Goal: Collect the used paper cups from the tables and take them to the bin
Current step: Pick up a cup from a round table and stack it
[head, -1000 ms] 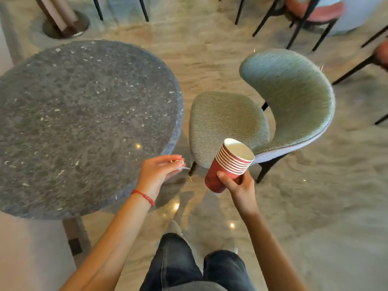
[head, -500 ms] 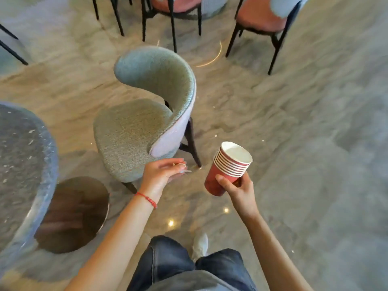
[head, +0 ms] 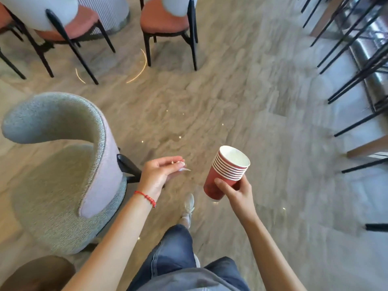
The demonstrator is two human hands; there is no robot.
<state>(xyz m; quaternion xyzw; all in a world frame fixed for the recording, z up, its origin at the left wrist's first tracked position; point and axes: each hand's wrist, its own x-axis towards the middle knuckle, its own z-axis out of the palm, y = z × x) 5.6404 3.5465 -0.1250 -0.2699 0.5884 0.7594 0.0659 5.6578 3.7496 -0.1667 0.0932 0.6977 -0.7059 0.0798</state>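
The green upholstered curved-back chair (head: 58, 164) stands to your left. Right of it, your right hand (head: 235, 191) grips the tilted stack of red paper cups (head: 226, 171) around its lower half. Between chair and stack, your left hand (head: 159, 173) pinches a small pale scrap (head: 184, 169) in curled fingers.

a polished marbled floor (head: 220, 97) carries a green upholstered chair (head: 56, 175), two pink-seated chairs (head: 165, 24) and black stool legs (head: 354, 59).
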